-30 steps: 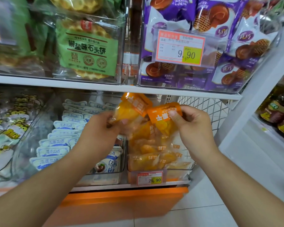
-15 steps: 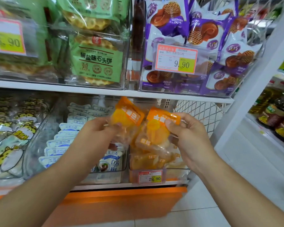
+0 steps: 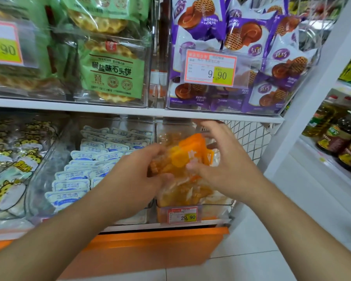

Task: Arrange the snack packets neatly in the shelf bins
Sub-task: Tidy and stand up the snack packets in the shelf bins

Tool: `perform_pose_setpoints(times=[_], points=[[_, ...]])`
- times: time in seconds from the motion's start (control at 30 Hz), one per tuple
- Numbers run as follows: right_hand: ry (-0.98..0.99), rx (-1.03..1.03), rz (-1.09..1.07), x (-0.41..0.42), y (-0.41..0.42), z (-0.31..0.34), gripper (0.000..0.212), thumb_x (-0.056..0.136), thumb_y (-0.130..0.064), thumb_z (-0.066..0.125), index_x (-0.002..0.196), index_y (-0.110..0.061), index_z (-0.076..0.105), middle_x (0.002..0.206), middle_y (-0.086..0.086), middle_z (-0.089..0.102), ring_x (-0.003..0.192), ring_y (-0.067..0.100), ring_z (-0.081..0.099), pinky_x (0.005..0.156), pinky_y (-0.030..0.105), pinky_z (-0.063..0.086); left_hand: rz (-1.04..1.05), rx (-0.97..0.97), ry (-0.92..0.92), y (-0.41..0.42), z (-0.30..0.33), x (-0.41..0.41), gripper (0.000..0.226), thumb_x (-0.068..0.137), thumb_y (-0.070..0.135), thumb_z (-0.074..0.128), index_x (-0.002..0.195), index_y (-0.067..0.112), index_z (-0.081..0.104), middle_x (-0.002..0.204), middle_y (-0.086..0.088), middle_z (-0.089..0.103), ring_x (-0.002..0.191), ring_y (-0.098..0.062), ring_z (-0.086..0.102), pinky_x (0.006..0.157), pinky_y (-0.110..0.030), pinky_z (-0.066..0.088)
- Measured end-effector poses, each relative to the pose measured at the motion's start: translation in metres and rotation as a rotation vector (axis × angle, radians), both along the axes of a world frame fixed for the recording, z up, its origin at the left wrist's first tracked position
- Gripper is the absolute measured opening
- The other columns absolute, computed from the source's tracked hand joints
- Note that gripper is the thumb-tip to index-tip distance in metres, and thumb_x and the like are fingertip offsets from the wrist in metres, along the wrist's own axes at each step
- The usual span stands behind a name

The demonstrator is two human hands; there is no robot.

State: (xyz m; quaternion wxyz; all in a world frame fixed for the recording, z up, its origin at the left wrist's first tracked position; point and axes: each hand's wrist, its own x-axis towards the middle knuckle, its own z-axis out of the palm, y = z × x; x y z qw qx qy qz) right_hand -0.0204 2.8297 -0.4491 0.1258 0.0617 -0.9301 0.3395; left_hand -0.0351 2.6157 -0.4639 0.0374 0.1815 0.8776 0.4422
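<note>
Reaching in from the lower corners, left hand curled round the orange snack packets from the left, right hand against their right side with thumb under the orange header and fingers spread, only loosely bent. Held just above the rim of the clear bin already heaped with the same packets, tagged 29.90; beside it on the left, a bin of blue-and-white sachets, on the right a white wire mesh end panel. Overhead, close above the right fingertips, the white shelf edge, carrying green waffle packs and purple packets.
</note>
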Motion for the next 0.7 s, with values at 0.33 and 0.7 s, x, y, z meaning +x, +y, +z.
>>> perform_pose_setpoints(times=[0.33,0.7], points=[[-0.085,0.229,-0.079,0.013,0.053,-0.016,0.031,0.075,-0.050,0.088,0.065,-0.035,0.062,0.074,-0.015,0.060,0.084,-0.003,0.056,0.065,0.015,0.039,-0.047,0.006,0.227,0.051,0.004,-0.001,0.029,0.084,0.035,0.081,0.107,0.042,0.066,0.084,0.027,0.068,0.077,0.015,0.057,0.060,-0.004,0.039],[0.062,-0.150,-0.068,0.015,0.080,-0.025,0.036,0.077,-0.013,0.091,0.100,-0.032,0.070,0.093,-0.009,0.069,0.092,0.012,0.064,0.082,0.038,0.056,-0.058,-0.034,0.383,0.086,-0.009,-0.009,0.027,0.089,0.034,0.077,0.113,0.043,0.069,0.074,0.021,0.057,0.069,0.005,0.053,0.061,-0.011,0.035]])
